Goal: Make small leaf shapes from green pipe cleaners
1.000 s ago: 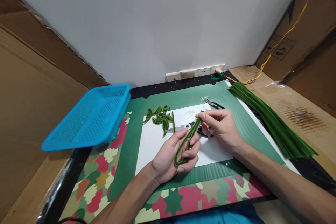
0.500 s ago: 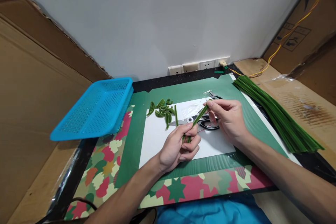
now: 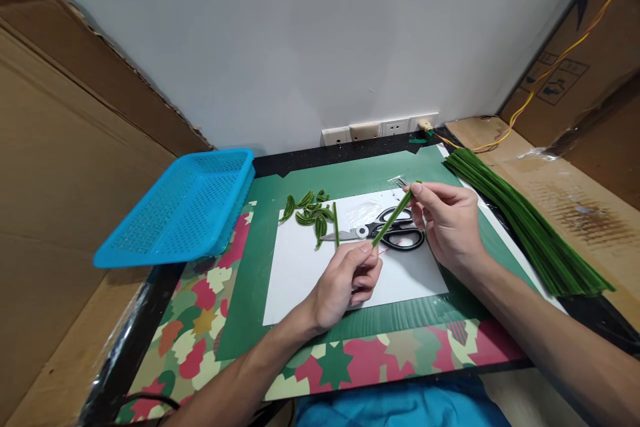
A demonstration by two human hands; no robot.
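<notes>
A green fuzzy stem [image 3: 394, 217] runs slantwise between my two hands above the white sheet [image 3: 295, 273]. Its lower end is pinched in my left hand [image 3: 350, 277], whose fingers are curled. My right hand [image 3: 447, 223] pinches the upper end between thumb and fingertips. Behind the stem lie scissors [image 3: 403, 238] with black handles, blades pointing left. Another green stem [image 3: 336, 223] stretches across the blade tips, its near end by my left hand. Several curled green leaf shapes [image 3: 320, 228] are heaped at the sheet's upper left.
A blue perforated basket [image 3: 173, 207] is at the left. At the right lies a thick bundle of long green stems [image 3: 525, 227]. Pointed metal tips [image 3: 401, 183] show beyond my right hand. Sockets [image 3: 395, 127] and a yellow cable [image 3: 520, 110] are at the back, with cardboard on both sides.
My right hand has moved right and slightly up, and the gap between my hands has widened. More of the held stem and of the scissors' handles shows.
</notes>
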